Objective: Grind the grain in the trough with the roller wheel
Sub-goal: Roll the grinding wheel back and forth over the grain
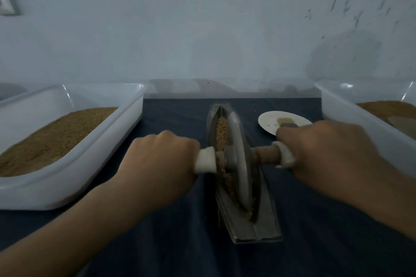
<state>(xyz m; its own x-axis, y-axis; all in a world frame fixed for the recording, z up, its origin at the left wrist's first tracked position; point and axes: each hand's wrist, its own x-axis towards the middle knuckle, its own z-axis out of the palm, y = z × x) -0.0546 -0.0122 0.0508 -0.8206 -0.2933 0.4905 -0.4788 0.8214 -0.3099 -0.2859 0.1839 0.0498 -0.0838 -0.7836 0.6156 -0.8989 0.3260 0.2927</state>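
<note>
A narrow boat-shaped metal trough [265, 220] lies lengthwise on the dark blue cloth in the middle. Yellow-brown grain [221, 132] fills its groove, whole kernels at the far end and broken bits near the wheel. A metal roller wheel [239, 159] stands upright in the groove on a wooden axle [264, 155] with white wrapped ends. My left hand [162, 159] grips the left end of the axle. My right hand [326, 153] grips the right end. Both fists are curled tight round the handle.
A white plastic tub [74, 173] of brown grain stands to the left. Another white tub [351, 117] with grain stands at the right edge. A small white plate [267, 123] with small blocks on it sits behind my right hand. A pale wall rises just past the table.
</note>
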